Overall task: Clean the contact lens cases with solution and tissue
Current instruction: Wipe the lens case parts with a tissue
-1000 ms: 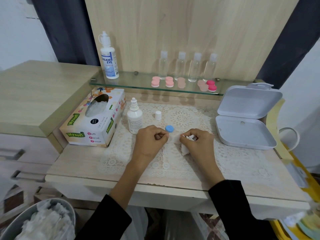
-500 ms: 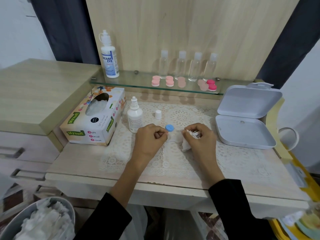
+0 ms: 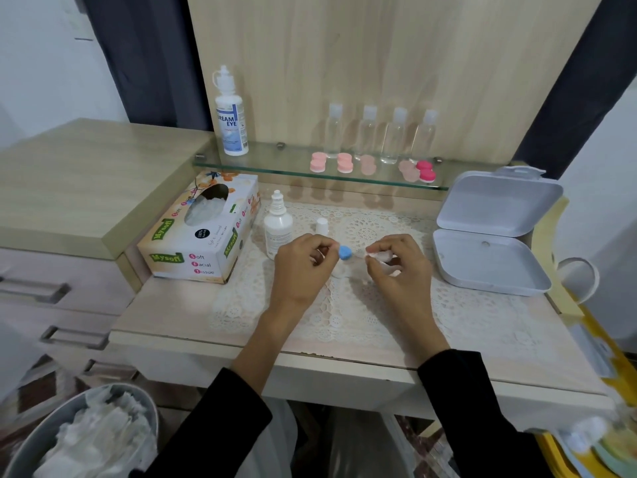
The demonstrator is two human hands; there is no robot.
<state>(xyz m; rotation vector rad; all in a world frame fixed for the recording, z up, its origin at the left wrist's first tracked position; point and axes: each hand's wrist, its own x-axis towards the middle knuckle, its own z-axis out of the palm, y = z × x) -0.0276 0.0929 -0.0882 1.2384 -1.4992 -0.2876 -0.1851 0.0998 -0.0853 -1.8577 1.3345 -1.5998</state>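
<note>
The left hand [image 3: 303, 267] is pinching a small blue-capped lens case [image 3: 344, 252] over the white lace mat [image 3: 344, 315], and the right hand [image 3: 401, 270] is clutching crumpled white tissue [image 3: 381, 257] just beside it. The wiping step is seemingly proceeding, and it is next calling for tissue pressed onto the case.

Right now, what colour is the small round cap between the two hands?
The cap is blue, seen best in the head view.

A lens case [image 3: 344, 252] with a round blue cap is pinched at the fingertips of the left grip [image 3: 303, 267], between the two grips. A crumpled white tissue [image 3: 382, 257] is bunched in the right grip [image 3: 401, 270]. The small white solution bottle [image 3: 277, 226] stands upright and uncapped, just left of the left grip.
</note>
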